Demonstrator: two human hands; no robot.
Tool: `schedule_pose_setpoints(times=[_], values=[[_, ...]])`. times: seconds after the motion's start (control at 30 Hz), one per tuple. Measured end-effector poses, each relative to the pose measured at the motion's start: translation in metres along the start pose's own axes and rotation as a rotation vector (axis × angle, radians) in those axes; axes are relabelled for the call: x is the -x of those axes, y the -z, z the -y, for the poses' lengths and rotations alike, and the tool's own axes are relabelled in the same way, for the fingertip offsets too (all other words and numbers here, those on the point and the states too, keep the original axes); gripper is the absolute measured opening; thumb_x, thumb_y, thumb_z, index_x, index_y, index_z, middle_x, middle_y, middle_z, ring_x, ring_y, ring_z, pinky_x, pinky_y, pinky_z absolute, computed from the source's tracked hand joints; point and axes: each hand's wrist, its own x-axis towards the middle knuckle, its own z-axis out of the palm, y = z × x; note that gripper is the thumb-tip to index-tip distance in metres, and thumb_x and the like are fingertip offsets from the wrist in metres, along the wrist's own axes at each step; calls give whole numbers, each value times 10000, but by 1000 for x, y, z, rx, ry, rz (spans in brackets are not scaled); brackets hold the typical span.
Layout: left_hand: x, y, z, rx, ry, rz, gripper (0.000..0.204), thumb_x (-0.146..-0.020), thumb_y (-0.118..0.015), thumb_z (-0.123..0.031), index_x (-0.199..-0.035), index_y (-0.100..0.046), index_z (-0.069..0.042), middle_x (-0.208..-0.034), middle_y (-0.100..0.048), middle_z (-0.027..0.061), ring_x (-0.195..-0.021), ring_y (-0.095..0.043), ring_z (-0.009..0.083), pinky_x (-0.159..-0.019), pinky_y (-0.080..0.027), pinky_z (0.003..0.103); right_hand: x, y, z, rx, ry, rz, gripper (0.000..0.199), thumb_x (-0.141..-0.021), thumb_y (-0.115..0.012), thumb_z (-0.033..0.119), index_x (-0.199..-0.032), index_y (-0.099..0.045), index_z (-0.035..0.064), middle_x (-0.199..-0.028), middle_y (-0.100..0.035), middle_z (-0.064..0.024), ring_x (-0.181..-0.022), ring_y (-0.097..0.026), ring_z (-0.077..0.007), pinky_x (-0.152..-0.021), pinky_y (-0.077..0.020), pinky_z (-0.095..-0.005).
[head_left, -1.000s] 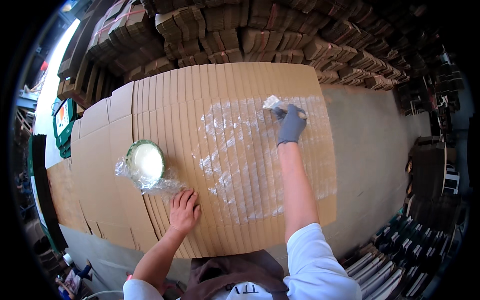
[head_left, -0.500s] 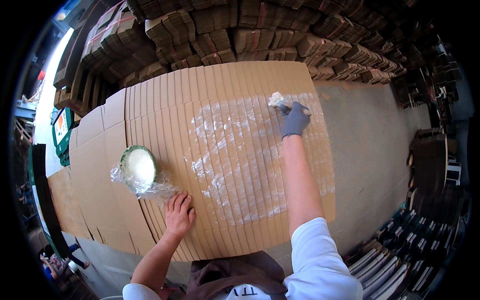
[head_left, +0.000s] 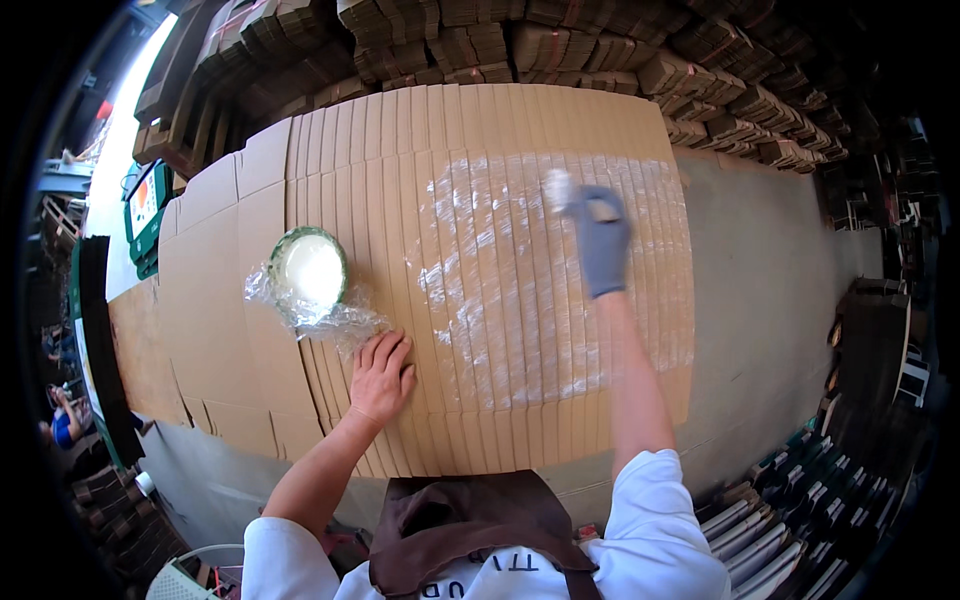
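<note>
My right hand (head_left: pixel 603 240), in a grey glove and blurred by motion, is closed round a brush (head_left: pixel 559 190) whose head is white with paste. The brush is over the far part of a row of overlapping brown cardboard sheets (head_left: pixel 370 190). Wet white streaks (head_left: pixel 500 270) cover the right half of the row. My bare left hand (head_left: pixel 382 380) lies on the cardboard with its fingers stretched out. Just beyond its fingertips is crumpled clear plastic film (head_left: pixel 345 325), which hangs round a green-rimmed tub (head_left: pixel 342 268) of white paste (head_left: pixel 313 272).
Bundled stacks of flat cardboard (head_left: pixel 470 45) stand along the far side. A wooden board edge (head_left: pixel 140 335) shows under the sheets at left, near a green case (head_left: pixel 145 215). Grey floor (head_left: pixel 765 290) lies to the right, with racked flat items (head_left: pixel 770 530) at lower right.
The whole view has shifted, so the table sits higher and further right. Against the cardboard, my right hand and brush have moved left and a little nearer. My left hand stays by the film.
</note>
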Motion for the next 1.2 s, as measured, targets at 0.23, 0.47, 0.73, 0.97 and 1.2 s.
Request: schedule_pose_setpoints(times=[0.23,0.47,0.73,0.97,1.2], values=[[-7,-3,-4,34,-8,-16,492,-815,-674,-197,-1286,-567,-98,-1402,-510,73,-1315,-437,304,-1101,-335,498,19,-38,52,602,118,395,138,-912,-639,182,-1028,-680,122,-1044,-644,-144,-935,-648,-371,-802,-537,-444],[-2,-4,-1,42,-2,8,478,-854,-653,-254,-1305,-558,-126,-1411,-501,46,-1325,-431,255,-1069,-353,490,46,-46,38,758,293,446,200,-935,-581,143,-1123,-647,135,-1078,-632,-144,-907,-659,-374,-765,-547,-462],[-1,-2,2,95,-15,12,491,-834,-666,-229,-1299,-553,-118,-1402,-498,60,-1314,-431,280,-1080,-339,498,51,-85,44,690,427,436,257,-856,-577,36,-1104,-589,105,-1085,-588,-142,-894,-650,-371,-772,-556,-483],[-3,-2,3,95,-5,3,493,-834,-671,-231,-1300,-554,-124,-1403,-499,53,-1315,-434,268,-1076,-339,500,63,-113,61,720,486,515,152,-894,-574,101,-1045,-596,93,-1018,-597,-168,-847,-663,-374,-713,-562,-481],[-4,0,1,82,-2,25,494,-836,-675,-223,-1305,-562,-116,-1409,-504,59,-1320,-434,273,-1079,-337,495,41,-157,71,711,291,557,194,-903,-577,133,-1085,-602,69,-1042,-615,-193,-898,-649,-398,-781,-536,-491]])
